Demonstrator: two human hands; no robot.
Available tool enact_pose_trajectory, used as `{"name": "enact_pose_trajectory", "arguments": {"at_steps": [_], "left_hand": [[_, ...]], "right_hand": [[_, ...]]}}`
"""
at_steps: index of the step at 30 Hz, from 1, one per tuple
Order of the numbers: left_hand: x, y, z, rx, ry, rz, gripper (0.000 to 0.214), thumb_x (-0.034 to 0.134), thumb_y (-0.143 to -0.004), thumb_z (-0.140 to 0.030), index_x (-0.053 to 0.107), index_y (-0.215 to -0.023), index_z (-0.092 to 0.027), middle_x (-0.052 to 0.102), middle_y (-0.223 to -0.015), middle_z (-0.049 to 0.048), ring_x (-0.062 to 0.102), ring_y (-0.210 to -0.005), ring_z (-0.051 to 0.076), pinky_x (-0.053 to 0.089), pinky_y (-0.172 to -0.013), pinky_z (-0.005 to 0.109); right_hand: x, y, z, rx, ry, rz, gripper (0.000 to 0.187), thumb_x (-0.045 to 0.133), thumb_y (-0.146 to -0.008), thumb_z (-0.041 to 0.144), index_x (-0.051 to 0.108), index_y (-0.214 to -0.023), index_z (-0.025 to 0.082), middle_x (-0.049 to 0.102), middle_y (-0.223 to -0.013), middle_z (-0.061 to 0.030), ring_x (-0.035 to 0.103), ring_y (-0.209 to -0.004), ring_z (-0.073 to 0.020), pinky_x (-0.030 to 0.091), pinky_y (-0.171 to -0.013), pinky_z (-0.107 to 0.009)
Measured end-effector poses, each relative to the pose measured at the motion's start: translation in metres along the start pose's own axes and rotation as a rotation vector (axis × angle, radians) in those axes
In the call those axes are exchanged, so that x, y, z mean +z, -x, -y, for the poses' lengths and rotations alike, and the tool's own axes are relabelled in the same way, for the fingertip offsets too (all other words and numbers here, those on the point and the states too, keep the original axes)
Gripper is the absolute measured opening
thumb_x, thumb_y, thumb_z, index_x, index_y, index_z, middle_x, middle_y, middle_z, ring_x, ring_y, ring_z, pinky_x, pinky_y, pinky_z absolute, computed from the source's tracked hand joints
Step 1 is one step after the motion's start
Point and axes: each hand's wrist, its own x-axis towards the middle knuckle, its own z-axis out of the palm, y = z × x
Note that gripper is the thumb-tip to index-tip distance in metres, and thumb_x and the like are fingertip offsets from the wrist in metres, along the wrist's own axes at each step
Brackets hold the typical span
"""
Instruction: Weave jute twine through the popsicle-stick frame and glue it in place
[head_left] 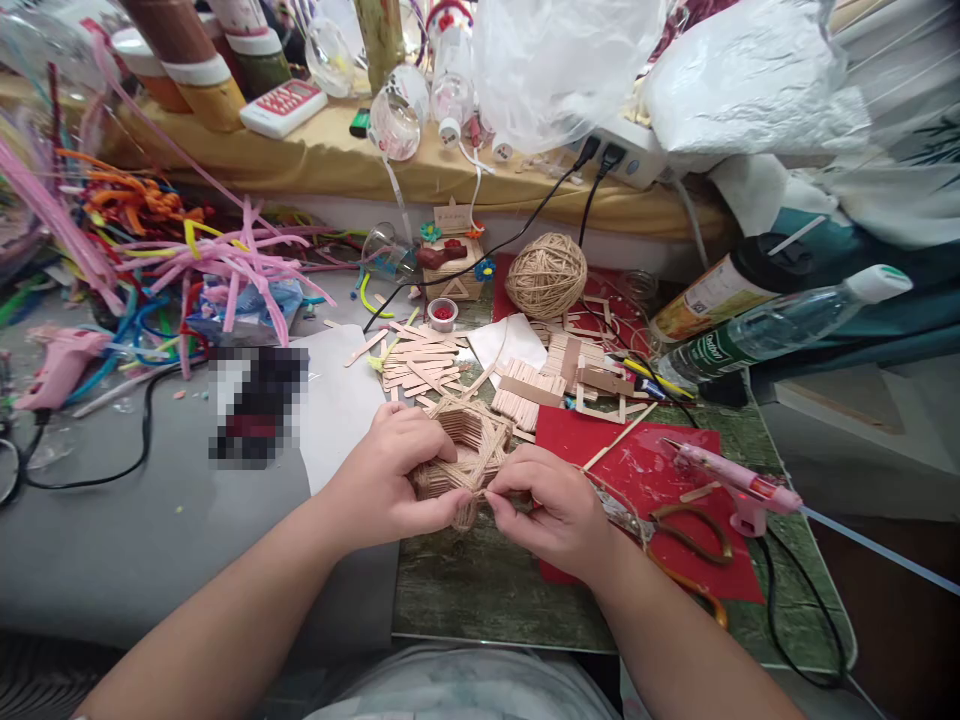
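Note:
My left hand [390, 478] is closed around the left side of a small basket built from stacked wooden sticks [472, 440], thumb pressed on its near edge. My right hand [551, 510] pinches a strand of jute twine [480, 497] against the basket's near corner, where twine is wound around it. The basket rests just above the green board [480, 590]. A ball of jute twine [546, 275] lies farther back on the table.
Loose wooden sticks [420, 362] and stick frames [592, 390] lie behind the basket. A pink glue gun [731, 485] and orange-handled scissors [694, 545] rest on a red sheet [645, 470] at right. Pink pipe cleaners [225, 260] pile at left. Bottles [757, 335] lie at right.

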Motion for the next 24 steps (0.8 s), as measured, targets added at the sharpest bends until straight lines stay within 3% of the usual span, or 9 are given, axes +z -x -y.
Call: {"name": "enact_pose_trajectory", "arguments": {"at_steps": [9, 18, 24], "left_hand": [[0.001, -0.002, 0.006, 0.018, 0.029, -0.055, 0.027, 0.074, -0.089, -0.041, 0.057, -0.082, -0.021, 0.058, -0.074, -0.0015, 0.053, -0.076, 0.019, 0.035, -0.083, 0.038], [0.001, -0.001, 0.018, 0.086, 0.118, -0.08, 0.025, 0.077, -0.092, -0.042, 0.063, -0.086, -0.021, 0.062, -0.075, -0.0012, 0.052, -0.076, 0.018, 0.037, -0.086, 0.038], [0.004, -0.002, 0.02, 0.038, 0.151, -0.073, 0.034, 0.077, -0.094, -0.052, 0.066, -0.088, -0.021, 0.062, -0.077, -0.0005, 0.053, -0.082, 0.02, 0.039, -0.088, 0.037]], "right_hand": [[0.004, 0.005, -0.003, -0.091, 0.075, -0.085, 0.017, 0.073, -0.095, 0.008, 0.07, -0.107, 0.021, 0.07, -0.082, -0.0042, 0.064, -0.072, -0.0167, 0.055, -0.066, -0.029], [-0.002, 0.009, -0.004, 0.07, 0.018, -0.126, 0.014, 0.074, -0.098, 0.012, 0.074, -0.106, 0.023, 0.076, -0.087, -0.0035, 0.067, -0.073, -0.0158, 0.055, -0.069, -0.029], [-0.002, 0.009, -0.005, 0.107, 0.041, -0.168, 0.014, 0.075, -0.097, 0.012, 0.075, -0.103, 0.025, 0.077, -0.086, -0.0025, 0.07, -0.075, -0.0166, 0.056, -0.069, -0.03]]}}
